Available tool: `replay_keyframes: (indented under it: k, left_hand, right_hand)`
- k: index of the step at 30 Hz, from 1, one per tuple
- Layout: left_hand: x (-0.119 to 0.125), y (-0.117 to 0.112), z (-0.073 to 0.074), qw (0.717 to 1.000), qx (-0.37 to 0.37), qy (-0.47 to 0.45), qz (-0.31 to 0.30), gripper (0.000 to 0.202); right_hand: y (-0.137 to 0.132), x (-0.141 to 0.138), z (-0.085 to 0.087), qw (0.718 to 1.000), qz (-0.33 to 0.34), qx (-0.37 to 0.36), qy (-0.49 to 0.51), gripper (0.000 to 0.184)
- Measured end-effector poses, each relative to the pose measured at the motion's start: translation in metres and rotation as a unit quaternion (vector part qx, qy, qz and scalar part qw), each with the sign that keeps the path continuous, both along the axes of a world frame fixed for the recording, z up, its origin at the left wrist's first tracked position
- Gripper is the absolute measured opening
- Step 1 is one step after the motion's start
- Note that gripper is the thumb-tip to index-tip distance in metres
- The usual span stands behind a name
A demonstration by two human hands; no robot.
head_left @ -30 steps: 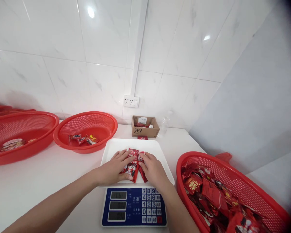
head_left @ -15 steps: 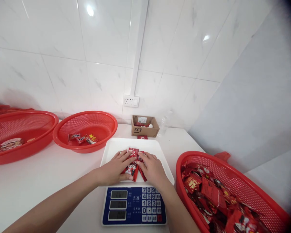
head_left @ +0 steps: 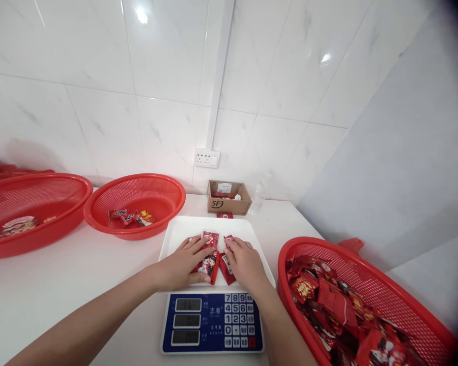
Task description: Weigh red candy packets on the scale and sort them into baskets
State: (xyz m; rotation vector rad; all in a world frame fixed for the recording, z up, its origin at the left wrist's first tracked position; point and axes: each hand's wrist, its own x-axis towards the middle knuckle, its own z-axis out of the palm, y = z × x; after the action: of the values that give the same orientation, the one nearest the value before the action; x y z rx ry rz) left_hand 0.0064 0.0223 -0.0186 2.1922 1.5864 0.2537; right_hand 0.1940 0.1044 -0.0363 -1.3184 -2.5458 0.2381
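My left hand (head_left: 185, 262) lies over red candy packets (head_left: 210, 239) on the white weighing tray (head_left: 179, 226), fingers stretched out and thumb apart. Beneath its fingertips is one packet with cartoon figures (head_left: 207, 264). My right hand (head_left: 245, 262) is curled over smaller red candy packets (head_left: 226, 268) on the tray's right side; its palm hides part of them. A gap of bare tray separates the two groups. Below the tray is the scale's blue panel (head_left: 213, 324), with keys and three displays whose digits I cannot read clearly.
A red basket (head_left: 290, 249) heaped with red packets stands close at right. Two more red baskets, one (head_left: 171, 185) nearer and one (head_left: 84, 190) farther left, hold a few packets. Behind the scale are a small cardboard box (head_left: 238, 206) and a clear plastic item (head_left: 260, 193).
My right hand has moved slightly right, and the packets under it have shifted with it, opening a gap on the tray. My left hand has barely moved.
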Motion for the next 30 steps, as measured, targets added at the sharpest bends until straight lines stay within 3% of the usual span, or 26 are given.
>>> replay_keyframes:
  k: [7,15,23,30]
  left_hand:
    - [-0.002,0.000,0.000,1.000,-0.008,-0.012,0.005,0.075]
    - [-0.011,-0.001,-0.005,0.999,0.008,-0.031,0.007,0.081]
    - [-0.019,-0.002,0.001,0.997,0.005,-0.018,0.068,0.082]
    - [-0.021,0.000,0.009,0.997,-0.040,-0.034,0.060,0.084]
  right_hand:
    - [-0.005,0.010,0.001,0.999,-0.023,0.006,0.026,0.033]
    - [-0.021,0.018,0.006,0.995,0.039,-0.062,0.062,0.025]
    - [-0.016,0.007,0.001,0.992,0.018,-0.085,0.088,0.026]
    - [-0.020,-0.001,0.000,0.983,0.082,-0.092,0.138,0.032]
